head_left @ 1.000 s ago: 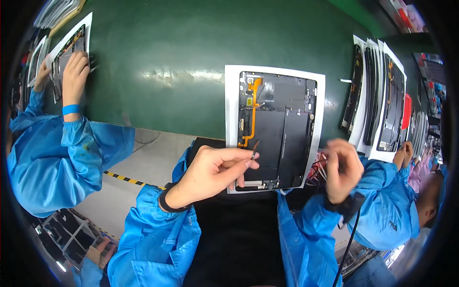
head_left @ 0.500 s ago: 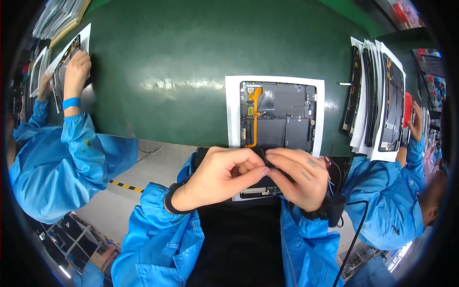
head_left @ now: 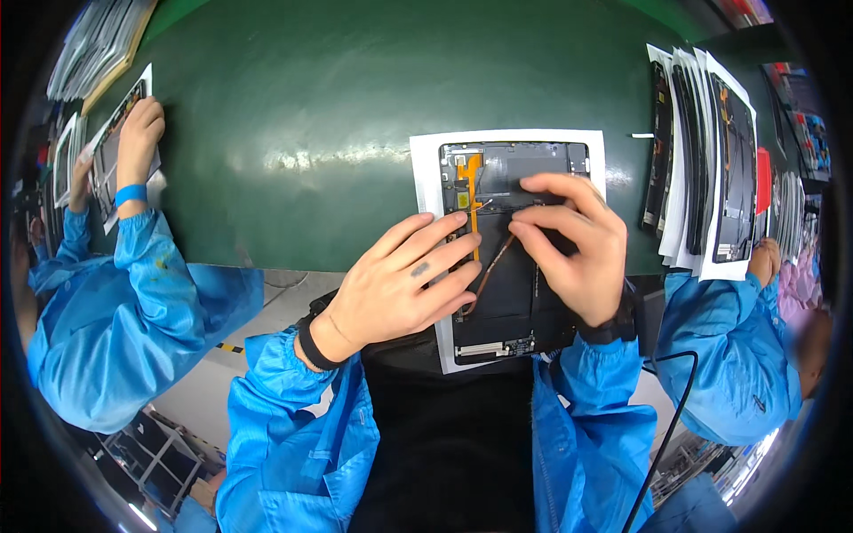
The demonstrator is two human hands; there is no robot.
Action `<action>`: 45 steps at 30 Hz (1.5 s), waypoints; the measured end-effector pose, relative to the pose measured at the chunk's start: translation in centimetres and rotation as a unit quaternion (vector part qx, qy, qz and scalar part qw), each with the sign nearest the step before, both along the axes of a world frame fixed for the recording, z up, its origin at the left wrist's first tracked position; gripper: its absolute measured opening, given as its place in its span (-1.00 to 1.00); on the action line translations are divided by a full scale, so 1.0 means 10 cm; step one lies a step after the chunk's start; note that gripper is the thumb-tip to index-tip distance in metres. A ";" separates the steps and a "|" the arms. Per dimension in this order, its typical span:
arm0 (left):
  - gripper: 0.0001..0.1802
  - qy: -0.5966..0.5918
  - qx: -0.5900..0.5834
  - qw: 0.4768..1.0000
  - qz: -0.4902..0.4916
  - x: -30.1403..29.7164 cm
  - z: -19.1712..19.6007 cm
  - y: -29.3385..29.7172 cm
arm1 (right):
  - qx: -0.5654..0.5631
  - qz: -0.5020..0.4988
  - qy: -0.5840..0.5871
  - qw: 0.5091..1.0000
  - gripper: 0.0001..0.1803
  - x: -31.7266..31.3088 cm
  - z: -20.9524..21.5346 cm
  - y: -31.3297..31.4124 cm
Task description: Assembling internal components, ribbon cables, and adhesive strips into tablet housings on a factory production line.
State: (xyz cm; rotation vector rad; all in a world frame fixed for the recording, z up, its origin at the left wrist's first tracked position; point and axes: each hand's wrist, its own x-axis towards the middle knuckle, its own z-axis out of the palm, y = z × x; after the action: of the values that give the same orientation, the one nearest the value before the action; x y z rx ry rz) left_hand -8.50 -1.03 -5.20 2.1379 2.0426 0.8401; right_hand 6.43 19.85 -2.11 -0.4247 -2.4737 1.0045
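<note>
An opened tablet housing (head_left: 533,162) with dark inner parts lies on a white sheet (head_left: 425,169) at the table's near edge. An orange flat cable (head_left: 476,178) runs down its left side. My left hand (head_left: 400,282) rests palm down over the housing's left edge, fingers spread. Pinched between thumb and forefinger of my right hand (head_left: 582,247) is the upper end of a thin brownish cable (head_left: 494,270). That cable slants down to the left across the housing, its lower end beside my left fingertips. Part of the housing's right side is hidden under my right hand.
Several similar housings (head_left: 736,169) with white sheets between them stand at the right. To the left, a co-worker's hand (head_left: 140,133) is over another housing. More stacked panels (head_left: 98,49) lie far left on the green table (head_left: 293,107). A black cord (head_left: 689,391) hangs near my right wrist.
My hands have parted from the front of the housing. The left has spread over its left edge; the right has moved up and right, and the thin cable now shows stretched out.
</note>
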 end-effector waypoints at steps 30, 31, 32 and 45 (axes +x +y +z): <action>-0.50 0.004 -0.002 0.999 -0.051 -0.22 0.00 0.19 | 0.082 -0.023 -0.023 0.996 -0.83 -0.15 -0.20 0.10; -0.49 0.003 -0.003 0.999 -0.053 -0.24 0.01 0.21 | 0.082 -0.023 -0.022 0.996 -0.83 -0.15 -0.20 0.10; -0.48 0.002 -0.005 0.998 -0.056 -0.26 0.03 0.22 | 0.082 -0.022 -0.022 0.996 -0.83 -0.14 -0.20 0.10; -0.47 0.011 -0.019 0.999 -0.047 -0.29 0.09 0.32 | 0.080 -0.019 -0.018 0.996 -0.82 -0.13 -0.20 0.09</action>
State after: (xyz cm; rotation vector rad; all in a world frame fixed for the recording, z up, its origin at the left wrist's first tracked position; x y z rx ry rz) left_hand -11.44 2.16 -4.26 2.2127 1.9331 0.7640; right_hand 5.09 20.76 -4.08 -0.4392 -2.5463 0.7821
